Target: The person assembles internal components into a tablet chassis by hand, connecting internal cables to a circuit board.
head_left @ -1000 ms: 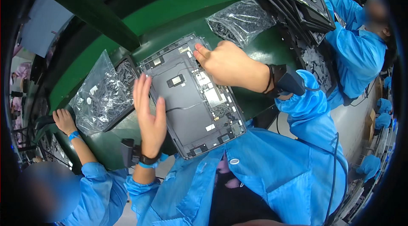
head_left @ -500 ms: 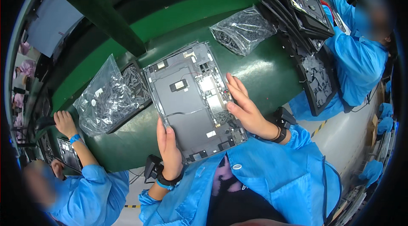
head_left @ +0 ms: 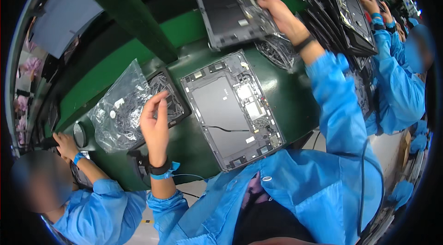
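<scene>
My right hand grips the right edge of an opened tablet housing, raised over the far side of the bench and slightly blurred. A second opened tablet housing lies flat in front of me, with a circuit board along its right side and a black cable across it. My left hand is off both housings, fingers loosely bent and apart, with nothing visible in them. It hovers by a clear plastic bag and a black tray of small dark strips.
Another bag of dark parts lies beyond, partly behind the raised housing. More housings are stacked at the far right, near a co-worker's blue sleeve. At left, another co-worker's hand is at the bench. A green post rises behind.
My right hand has lifted the upper housing up and away to the far side, uncovering the one beneath. The left hand has let go of it and moved left, toward the bag and tray.
</scene>
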Demonstrator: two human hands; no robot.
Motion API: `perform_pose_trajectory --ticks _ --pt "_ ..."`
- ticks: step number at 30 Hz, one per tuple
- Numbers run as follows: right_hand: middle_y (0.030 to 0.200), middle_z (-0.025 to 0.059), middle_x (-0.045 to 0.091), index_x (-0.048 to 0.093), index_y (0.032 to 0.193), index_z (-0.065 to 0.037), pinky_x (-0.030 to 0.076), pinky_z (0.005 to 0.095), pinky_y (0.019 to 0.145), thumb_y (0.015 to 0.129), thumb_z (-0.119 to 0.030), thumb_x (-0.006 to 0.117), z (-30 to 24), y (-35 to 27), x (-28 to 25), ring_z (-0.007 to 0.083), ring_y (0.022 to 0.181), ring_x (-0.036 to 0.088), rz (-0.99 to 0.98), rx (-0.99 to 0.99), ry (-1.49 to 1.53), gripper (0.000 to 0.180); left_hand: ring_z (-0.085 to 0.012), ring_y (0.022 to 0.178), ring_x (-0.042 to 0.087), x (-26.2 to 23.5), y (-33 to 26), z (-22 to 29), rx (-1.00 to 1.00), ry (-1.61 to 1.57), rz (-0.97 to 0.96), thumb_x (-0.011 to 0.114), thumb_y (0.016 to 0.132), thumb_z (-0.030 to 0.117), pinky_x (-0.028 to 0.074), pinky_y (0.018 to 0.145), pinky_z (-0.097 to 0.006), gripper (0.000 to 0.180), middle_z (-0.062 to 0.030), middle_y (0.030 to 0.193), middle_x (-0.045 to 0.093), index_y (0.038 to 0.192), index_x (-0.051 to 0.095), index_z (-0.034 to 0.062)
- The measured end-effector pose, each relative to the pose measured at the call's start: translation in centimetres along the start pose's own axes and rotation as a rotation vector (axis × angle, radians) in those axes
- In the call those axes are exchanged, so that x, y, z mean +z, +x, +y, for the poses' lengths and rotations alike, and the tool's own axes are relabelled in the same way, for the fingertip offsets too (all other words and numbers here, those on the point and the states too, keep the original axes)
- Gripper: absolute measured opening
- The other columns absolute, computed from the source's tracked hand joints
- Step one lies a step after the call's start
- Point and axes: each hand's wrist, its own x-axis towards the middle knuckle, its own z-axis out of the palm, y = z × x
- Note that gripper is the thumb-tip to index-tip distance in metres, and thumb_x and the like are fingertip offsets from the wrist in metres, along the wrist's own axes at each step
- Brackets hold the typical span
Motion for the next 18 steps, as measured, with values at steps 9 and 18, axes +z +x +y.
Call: perform_pose_trajectory --ticks 9,18 --pt "0.092 0.0111 0.066 0.064 0.104 0.003 0.050 0.0339 0.076 0.091 -0.011 0.056 5.7 15.8 0.0 0.0186 0.081 0.061 0.299 -0.059 -0.424 0.021 -0.0311 0.091 0.063 -1.9 -0.7 -2.2 0.299 0.778 0.057 0.063 0.087 0.002 0.048 0.084 -0.036 0.014 -0.0154 0.097 0.068 0.099 0.068 -0.0004" --pt "0.094 0.0031 0.072 0.071 0.103 0.000 0.049 0.0248 0.077 0.092 -0.014 0.061 -1.2 -4.2 3.6 0.0085 0.085 0.062 -0.007 -0.433 -0.912 0.021 -0.0340 0.110 0.058 6.8 3.9 3.6 0.753 0.706 -0.322 0.066 0.077 -0.002 0.046 0.094 -0.042 0.037 -0.0152 0.119 0.062 0.114 0.062 -0.0005"
